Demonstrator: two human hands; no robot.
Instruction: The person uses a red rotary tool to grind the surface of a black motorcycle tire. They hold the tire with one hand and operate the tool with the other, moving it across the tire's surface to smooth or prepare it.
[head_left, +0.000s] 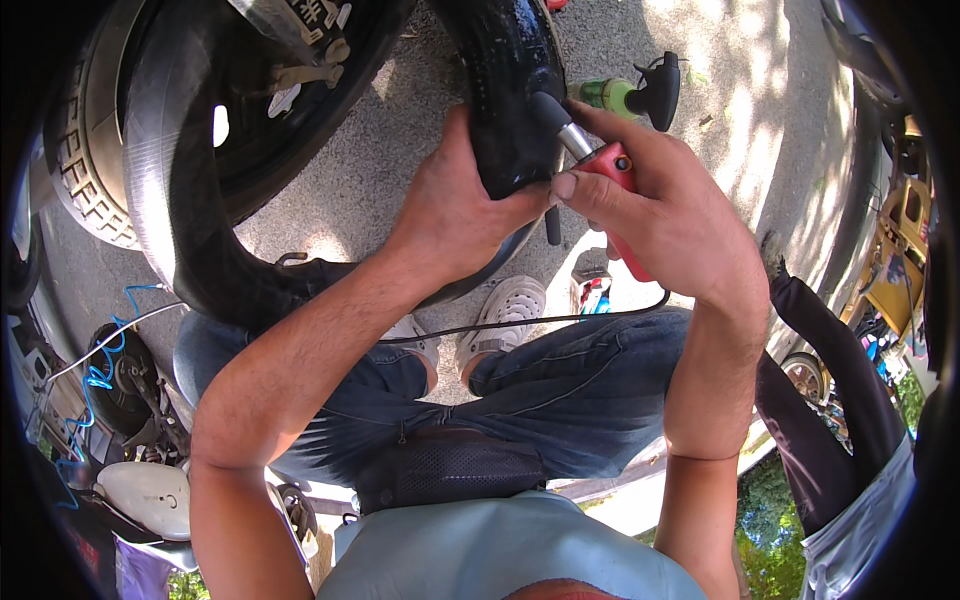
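Observation:
A black, wet-looking inner tube (505, 60) curves down from the top middle and round to the left, across my knees. My left hand (455, 210) grips it, with the thumb and fingers on either side. My right hand (660, 205) is wrapped round a red-handled corded tool (610, 165) with a metal neck and a dark rounded tip. That tip lies at the tube's right side; whether it presses on the rubber I cannot tell. My right thumb is close to my left fingertips. The tool's black cord (520, 324) runs left across my legs.
A green spray bottle (612, 96) with a black trigger lies on the asphalt beyond my right hand. A wheel with a treaded tyre (95, 180) stands at upper left. A blue coiled hose (100, 378) hangs left. Another person's dark-clad leg (835, 360) is at right.

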